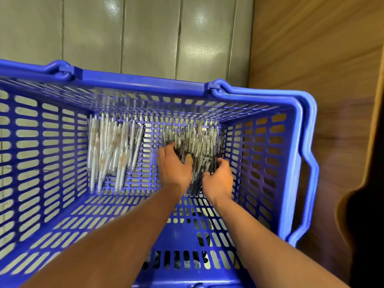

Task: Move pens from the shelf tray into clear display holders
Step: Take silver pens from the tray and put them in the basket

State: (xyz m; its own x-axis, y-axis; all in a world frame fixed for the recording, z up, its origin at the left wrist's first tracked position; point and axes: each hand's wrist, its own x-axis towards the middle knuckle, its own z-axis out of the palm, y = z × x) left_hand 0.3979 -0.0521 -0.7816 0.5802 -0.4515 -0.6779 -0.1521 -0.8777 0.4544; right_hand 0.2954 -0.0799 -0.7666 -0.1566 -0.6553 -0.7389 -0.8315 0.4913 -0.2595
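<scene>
A blue slotted plastic basket (52, 142) fills the view. On its floor lie two heaps of pens: white-barrelled pens (110, 150) at the left and dark clear-wrapped pens (197, 142) at the right. Both arms reach down into the basket. My left hand (173, 167) lies on the left side of the dark heap, fingers curled into it. My right hand (218, 179) cups the heap's near right side, fingers curled round several dark pens. The pens under both palms are hidden.
The basket's blue handles (309, 163) are folded down along the rim. Grey panelled wall (145, 34) stands behind, brown wooden surface (332, 80) to the right. A dark shape (361, 225) sits at the lower right edge.
</scene>
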